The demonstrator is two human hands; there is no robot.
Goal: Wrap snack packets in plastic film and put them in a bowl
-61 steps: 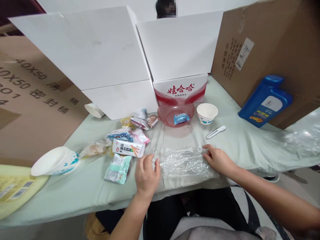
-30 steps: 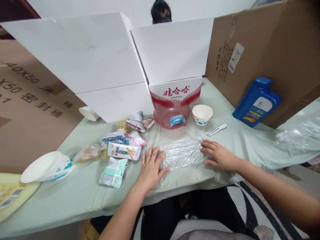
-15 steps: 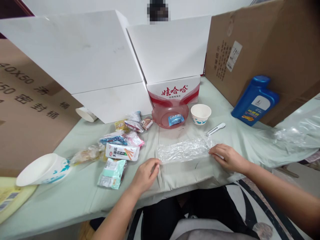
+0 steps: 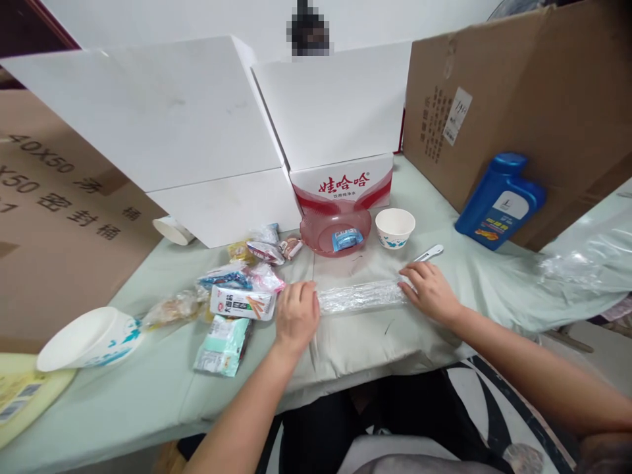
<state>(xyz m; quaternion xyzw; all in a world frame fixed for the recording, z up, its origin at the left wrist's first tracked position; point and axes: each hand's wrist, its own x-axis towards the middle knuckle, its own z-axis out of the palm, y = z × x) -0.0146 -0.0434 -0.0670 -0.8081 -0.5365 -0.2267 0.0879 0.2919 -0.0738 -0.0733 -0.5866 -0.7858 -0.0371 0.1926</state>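
A crinkled clear plastic sheet (image 4: pixel 363 296) lies on the cloth as a narrow folded strip, running left to right between my hands. My left hand (image 4: pixel 297 316) is closed on the strip's left end, its fingertips curled out of sight. At the opposite end, my right hand (image 4: pixel 430 294) grips the strip between thumb and fingers, with the thumb towards the plastic. Just beyond my right hand is a box cutter (image 4: pixel 430 253), partly covered by the fingers. Close to my left hand lies a white snack packet (image 4: pixel 243 303).
A pink translucent bowl (image 4: pixel 316 240) with a blue packet (image 4: pixel 347 239) stands ahead, beside a paper bowl (image 4: pixel 395 228). Several snack packets lie left, near a tipped paper bowl (image 4: pixel 89 339). A blue bottle (image 4: pixel 501 202) stands right. White boxes (image 4: pixel 336 108) and cartons (image 4: pixel 498 112) wall the back and sides.
The plastic sheet has become narrower, its near edge folded away from me. My left hand has turned over onto its left end, and my right hand has moved slightly forward and left.
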